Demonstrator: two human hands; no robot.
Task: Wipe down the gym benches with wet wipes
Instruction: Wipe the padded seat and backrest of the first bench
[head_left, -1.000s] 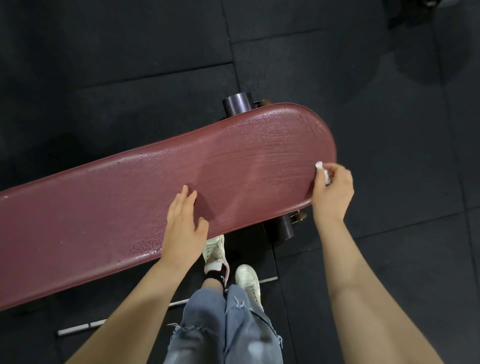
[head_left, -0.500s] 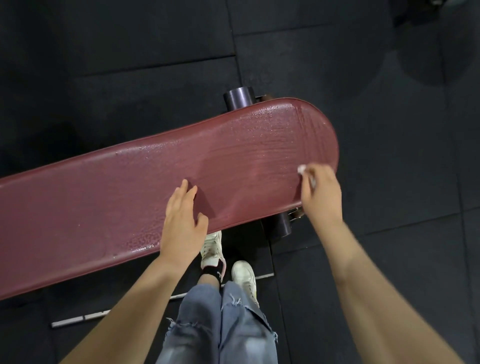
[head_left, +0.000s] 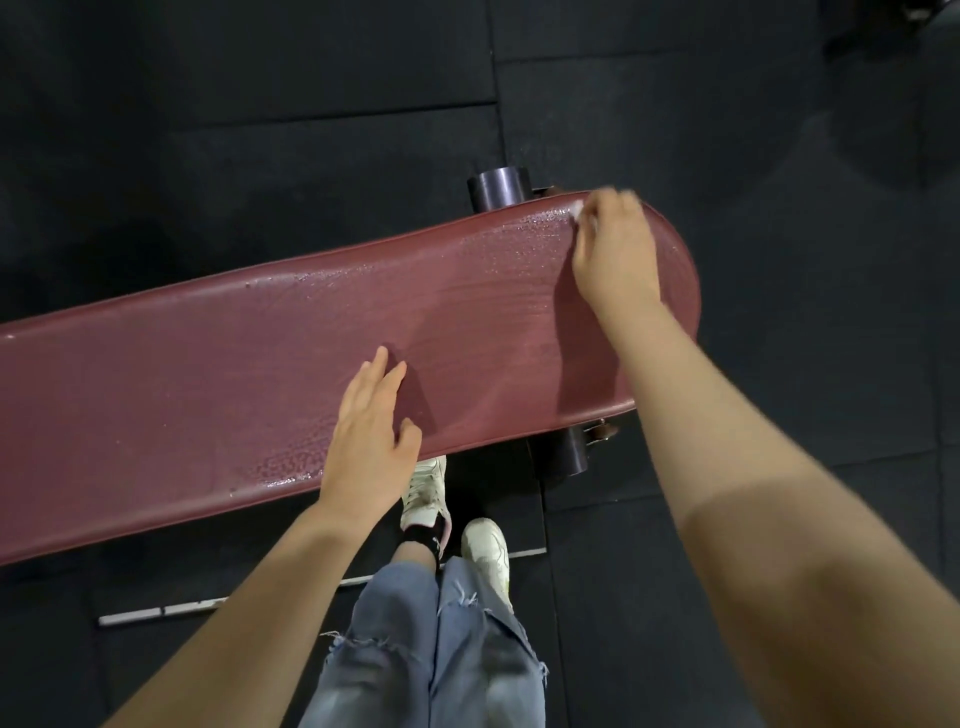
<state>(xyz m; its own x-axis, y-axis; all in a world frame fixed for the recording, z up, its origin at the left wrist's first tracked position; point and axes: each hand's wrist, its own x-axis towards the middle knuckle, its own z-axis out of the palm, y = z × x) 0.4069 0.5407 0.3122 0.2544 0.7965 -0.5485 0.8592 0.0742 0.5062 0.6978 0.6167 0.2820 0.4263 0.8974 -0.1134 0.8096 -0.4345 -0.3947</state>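
A long dark-red padded bench (head_left: 208, 379) runs across the view from the left edge to a rounded end at the right. Its surface shines wet near the far edge and the rounded end. My left hand (head_left: 371, 436) lies flat on the pad near its front edge, fingers straight. My right hand (head_left: 613, 249) is on the far side of the rounded end and grips a small white wet wipe (head_left: 581, 214), of which only a corner shows past the fingers.
Black rubber floor tiles surround the bench. Dark round bench supports stick out at the far side (head_left: 496, 193) and the near side (head_left: 563, 452). My legs in torn jeans and white shoes (head_left: 485, 551) stand against the bench front. A thin white bar (head_left: 166, 609) lies on the floor.
My right hand moved with the wipe from the near right edge of the rounded end up across the pad to its far edge. My left hand stayed flat on the pad.
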